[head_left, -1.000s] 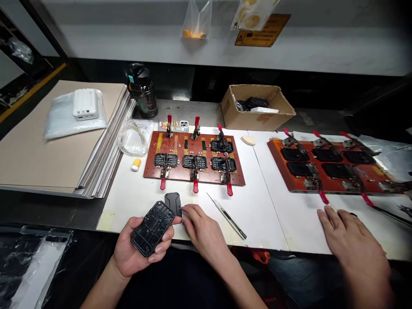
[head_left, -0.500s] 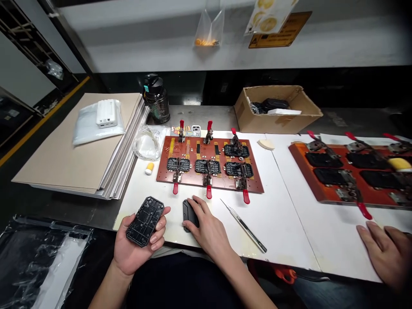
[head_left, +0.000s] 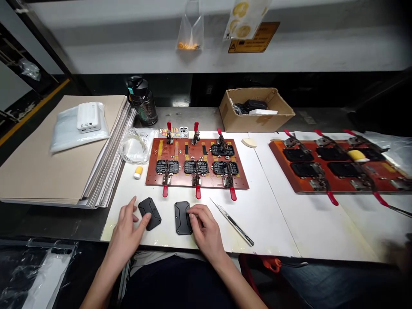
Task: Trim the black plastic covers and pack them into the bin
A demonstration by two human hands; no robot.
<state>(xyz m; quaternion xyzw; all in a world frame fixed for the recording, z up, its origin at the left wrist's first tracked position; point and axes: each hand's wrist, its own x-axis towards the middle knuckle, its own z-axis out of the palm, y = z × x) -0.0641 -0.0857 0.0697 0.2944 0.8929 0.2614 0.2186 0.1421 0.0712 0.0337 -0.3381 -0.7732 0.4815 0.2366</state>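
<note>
Two black plastic covers lie flat on the white table near its front edge. My left hand [head_left: 127, 234] has its fingers stretched out, and its thumb and fingertips touch the left black cover [head_left: 149, 212]. My right hand [head_left: 204, 227] has curled fingers pressed on the right edge of the second black cover [head_left: 183, 217]. Just behind them sits a red-brown jig board [head_left: 196, 165] with red-handled toggle clamps and several black parts clamped in it.
A thin metal tool [head_left: 231, 221] lies right of my right hand. A second jig board [head_left: 334, 167] sits at the right, a cardboard box [head_left: 257, 109] and a dark bottle [head_left: 141, 101] behind. Stacked cardboard sheets [head_left: 48, 159] carry a white power bank [head_left: 87, 116]. Another person's blurred hand [head_left: 399, 253] shows at the lower right.
My left hand has laid its ribbed cover on the table, smooth face up, and let go of it. My right hand laid the other cover flat. The other person's hand withdrew to the right.
</note>
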